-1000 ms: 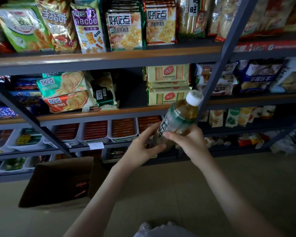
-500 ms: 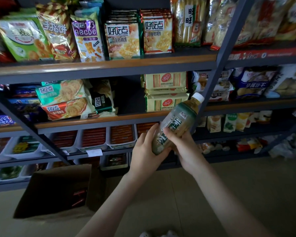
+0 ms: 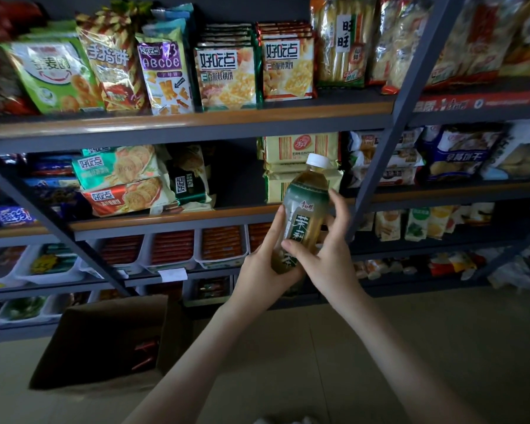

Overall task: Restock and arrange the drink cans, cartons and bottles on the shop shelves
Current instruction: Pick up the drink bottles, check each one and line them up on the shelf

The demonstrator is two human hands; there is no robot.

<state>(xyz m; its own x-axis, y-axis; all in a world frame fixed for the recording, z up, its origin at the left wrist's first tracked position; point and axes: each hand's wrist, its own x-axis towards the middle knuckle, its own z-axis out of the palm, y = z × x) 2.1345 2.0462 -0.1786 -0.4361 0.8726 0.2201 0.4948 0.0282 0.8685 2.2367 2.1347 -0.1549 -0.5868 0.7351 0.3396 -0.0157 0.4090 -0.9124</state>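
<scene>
A green-labelled tea bottle [image 3: 306, 206] with a white cap and yellow-brown liquid is held nearly upright in front of the middle shelf [image 3: 178, 220]. My left hand [image 3: 265, 264] cups its lower part from the left, fingers running up the label. On the right side my right hand [image 3: 331, 258] grips the bottle, thumb across the label and fingers behind it. The bottle's base is hidden by both hands. Behind the cap sit yellow cracker packs [image 3: 300, 148].
Snack bags fill the top shelf [image 3: 196, 120], and biscuit packs lie at the middle shelf's left. White trays [image 3: 172, 249] of red sausages line the lower shelf. An open cardboard box [image 3: 104, 341] stands on the floor at lower left. A grey diagonal brace [image 3: 395, 117] crosses right of the bottle.
The bottle has been raised and turned from a rightward tilt to nearly upright. Both hands kept hold of it and moved up toward the middle shelf.
</scene>
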